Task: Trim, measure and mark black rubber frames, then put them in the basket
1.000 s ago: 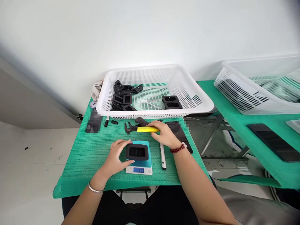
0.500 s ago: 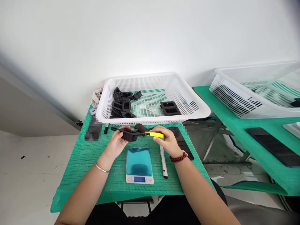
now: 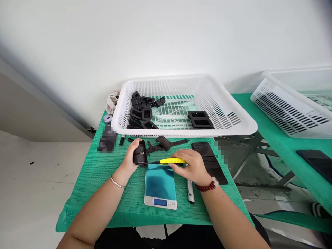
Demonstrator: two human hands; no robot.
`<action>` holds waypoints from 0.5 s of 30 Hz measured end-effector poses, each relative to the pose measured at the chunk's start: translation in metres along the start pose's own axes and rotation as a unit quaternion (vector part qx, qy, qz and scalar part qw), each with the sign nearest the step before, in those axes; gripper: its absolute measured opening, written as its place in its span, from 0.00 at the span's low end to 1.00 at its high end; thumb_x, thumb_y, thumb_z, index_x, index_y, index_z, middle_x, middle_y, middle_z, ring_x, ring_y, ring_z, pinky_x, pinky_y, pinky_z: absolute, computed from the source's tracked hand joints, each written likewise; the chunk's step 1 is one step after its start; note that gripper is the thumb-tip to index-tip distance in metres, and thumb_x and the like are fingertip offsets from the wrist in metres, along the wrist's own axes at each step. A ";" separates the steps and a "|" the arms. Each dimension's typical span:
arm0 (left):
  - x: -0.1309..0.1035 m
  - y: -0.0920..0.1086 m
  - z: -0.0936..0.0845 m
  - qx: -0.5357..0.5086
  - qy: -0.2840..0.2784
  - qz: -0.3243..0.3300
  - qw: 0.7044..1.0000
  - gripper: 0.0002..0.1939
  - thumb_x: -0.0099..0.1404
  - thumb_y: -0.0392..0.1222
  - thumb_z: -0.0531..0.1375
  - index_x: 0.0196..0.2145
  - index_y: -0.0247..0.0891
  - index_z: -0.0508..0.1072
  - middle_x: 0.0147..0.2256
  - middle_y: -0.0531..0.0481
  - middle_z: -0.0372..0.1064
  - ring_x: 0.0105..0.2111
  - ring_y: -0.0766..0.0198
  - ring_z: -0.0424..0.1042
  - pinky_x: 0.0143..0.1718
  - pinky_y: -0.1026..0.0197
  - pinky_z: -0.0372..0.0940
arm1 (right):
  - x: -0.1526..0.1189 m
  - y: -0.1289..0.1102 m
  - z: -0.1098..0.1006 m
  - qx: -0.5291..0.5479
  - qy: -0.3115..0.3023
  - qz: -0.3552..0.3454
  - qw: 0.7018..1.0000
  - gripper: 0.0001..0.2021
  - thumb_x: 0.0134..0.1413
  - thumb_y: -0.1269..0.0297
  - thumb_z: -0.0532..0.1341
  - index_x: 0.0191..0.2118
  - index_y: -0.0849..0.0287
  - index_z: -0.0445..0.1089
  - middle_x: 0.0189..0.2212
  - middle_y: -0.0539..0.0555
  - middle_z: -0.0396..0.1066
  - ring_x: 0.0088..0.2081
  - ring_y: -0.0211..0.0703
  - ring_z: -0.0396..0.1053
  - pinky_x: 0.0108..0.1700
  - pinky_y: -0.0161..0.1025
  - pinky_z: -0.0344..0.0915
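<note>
My left hand (image 3: 131, 156) grips a hollow black plastic part (image 3: 140, 154) at the left of the scale, its fingers wrapped round the far side. In my right hand (image 3: 192, 165) is a yellow-handled knife (image 3: 172, 160), held level, its thin tip meeting the lower right edge of the part. Just below both hands lies a digital scale (image 3: 160, 185) with a shiny blue plate; its display seems to show zero. Dark strip-like scraps (image 3: 164, 143) lie on the green cloth beyond the hands.
A white basket (image 3: 181, 132) holds several black parts (image 3: 146, 113) at left and a few at right. Around the scale are a white marker (image 3: 190, 192), a dark tablet-like slab (image 3: 209, 162) and another pen (image 3: 122, 139). A second basket (image 3: 290, 110) and a phone (image 3: 316, 164) occupy the right table.
The black part has been turned more upright and brought slightly nearer. The knife has moved down with my right hand onto its lower edge. The view has shifted a little left.
</note>
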State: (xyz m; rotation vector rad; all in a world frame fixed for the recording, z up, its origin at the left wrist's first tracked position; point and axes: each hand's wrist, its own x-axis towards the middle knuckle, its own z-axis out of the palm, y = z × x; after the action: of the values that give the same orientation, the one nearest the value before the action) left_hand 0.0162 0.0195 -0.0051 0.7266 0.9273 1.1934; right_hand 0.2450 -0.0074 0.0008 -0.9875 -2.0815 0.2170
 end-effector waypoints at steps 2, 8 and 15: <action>-0.001 -0.002 -0.002 -0.025 -0.037 -0.008 0.999 0.13 0.55 0.50 0.61 0.32 0.38 0.67 0.26 0.54 0.61 0.22 0.70 0.61 0.20 0.67 0.55 | -0.001 0.001 0.001 -0.023 -0.008 -0.009 1.000 0.09 0.52 0.57 0.62 0.31 0.57 0.72 0.24 0.52 0.73 0.25 0.38 0.68 0.27 0.36 0.63; 0.000 -0.003 -0.004 -0.019 -0.104 -0.035 0.994 0.11 0.57 0.48 0.59 0.31 0.37 0.67 0.24 0.54 0.58 0.21 0.71 0.59 0.19 0.67 0.52 | 0.001 0.003 0.000 -0.105 0.066 0.058 0.991 0.07 0.54 0.61 0.61 0.33 0.58 0.72 0.26 0.53 0.74 0.26 0.40 0.69 0.27 0.37 0.64; -0.001 0.002 -0.003 -0.047 -0.109 -0.041 0.992 0.11 0.57 0.48 0.59 0.30 0.36 0.67 0.25 0.54 0.58 0.21 0.71 0.58 0.19 0.67 0.51 | 0.000 0.001 0.002 -0.032 0.004 0.001 0.999 0.08 0.50 0.58 0.64 0.30 0.58 0.71 0.25 0.52 0.73 0.25 0.39 0.68 0.28 0.38 0.63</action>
State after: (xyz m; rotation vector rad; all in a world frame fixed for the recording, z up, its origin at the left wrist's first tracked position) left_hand 0.0123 0.0191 -0.0046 0.7206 0.7092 1.0548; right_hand 0.2443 -0.0063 -0.0008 -1.0272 -2.0922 0.1483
